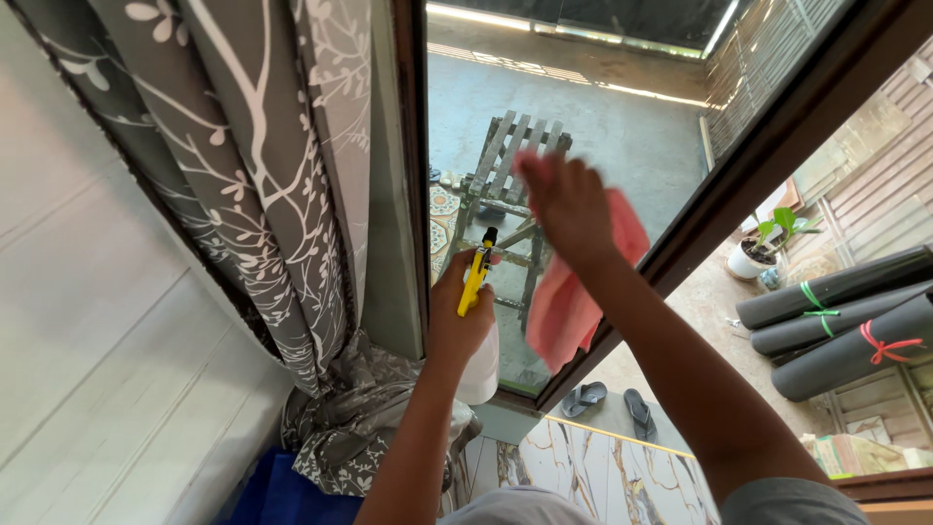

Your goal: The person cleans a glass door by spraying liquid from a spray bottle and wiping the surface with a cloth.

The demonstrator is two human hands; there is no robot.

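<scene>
Glass window pane [603, 126] under pink cloth [569, 301], grey curtain [262, 175] beside.

This is a home, seen at a window that looks out on a yard. At 10 o'clock a grey curtain [253, 185] printed with white branches hangs bunched against a pale panelled wall [87, 321]. The dark wooden window frame [413, 146] runs up the middle, and its glass pane [603, 107] shows a concrete yard with a slatted wooden chair [505, 175] at 12 o'clock. At 3 o'clock a potted plant [763, 248] stands near dark rolled mats [846, 311] tied with green and red ribbon. At 5 o'clock a pair of sandals [612, 403] lies on the ground beside a marble-patterned tiled sill [593, 476].
</scene>
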